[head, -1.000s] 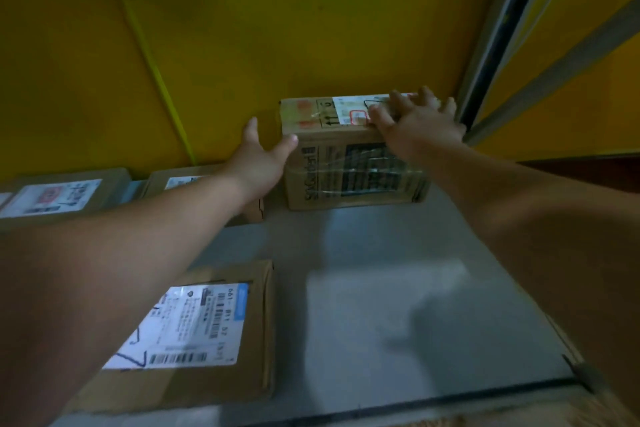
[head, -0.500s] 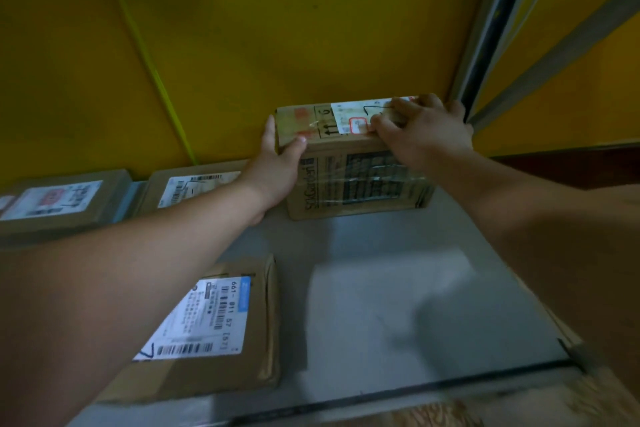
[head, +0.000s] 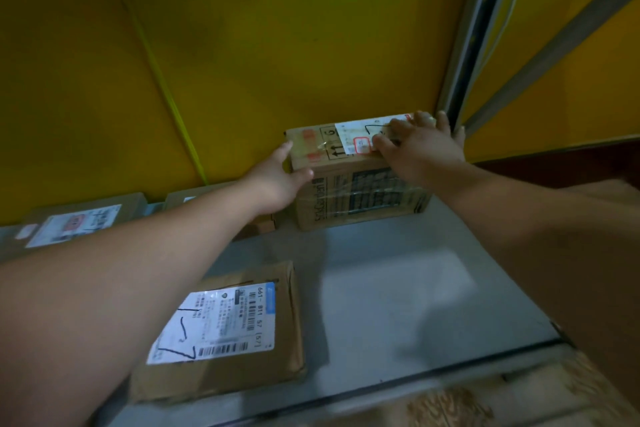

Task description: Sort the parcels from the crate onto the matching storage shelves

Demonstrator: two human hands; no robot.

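The box [head: 360, 198] stands at the far right corner of the shelf [head: 398, 288], its back against the yellow wall [head: 277, 45] and its right end just beside the metal post [head: 464, 62]; both hands are on it. The left hand [head: 277, 180] clasps the box's near left corner, thumb on the front face and fingers along the left side; the right hand [head: 419, 149] lies on top over the white label [head: 356, 135], fingers spread and fairly straight, pressing rather than gripping. The box's base appears to sit flat on the shelf, so this parcel looks as good as placed; what is left for it, as I judge it, is a last nudge into the corner and letting go. Three more parcels lie on the same shelf: a flat packet [head: 225, 322] near the front edge towards the left; a labelled packet [head: 79, 222] along the back edge at the far left; a third packet [head: 183, 199] just beside that one, mostly hidden behind the left forearm; these look sorted, if this is their shelf. The crate is out of view, so how many parcels remain cannot be told.
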